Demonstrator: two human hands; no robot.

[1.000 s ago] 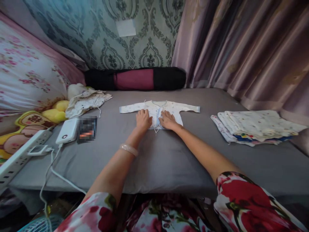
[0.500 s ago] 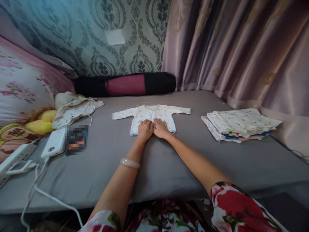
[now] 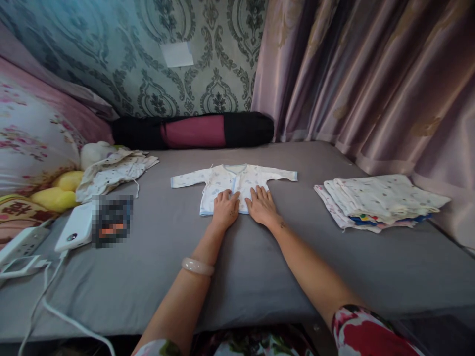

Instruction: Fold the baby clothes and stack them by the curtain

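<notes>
A small white baby shirt point(image 3: 243, 182) with blue trim and a pale print lies face up, its sleeves stretched out to both sides. My left hand point(image 3: 226, 207) rests on the lower front near the middle, fingers laid on the cloth. Beside it, my right hand point(image 3: 262, 205) lies flat on the lower right part with its fingers a little spread. Neither hand grips anything. Parts of the lower hem are hidden under both hands.
The shirt is on a grey-sheeted bed point(image 3: 156, 277). Folded baby clothes point(image 3: 386, 198) are stacked at right. Crumpled spotted cloth point(image 3: 111, 173), a white power bank point(image 3: 76, 227) and a power strip point(image 3: 25, 242) with cables are at left. A black and maroon roll point(image 3: 193, 131) lies along the wall.
My right hand has slid to the right, away from my left hand, and its fingers have flattened. The whole view has shifted slightly.
</notes>
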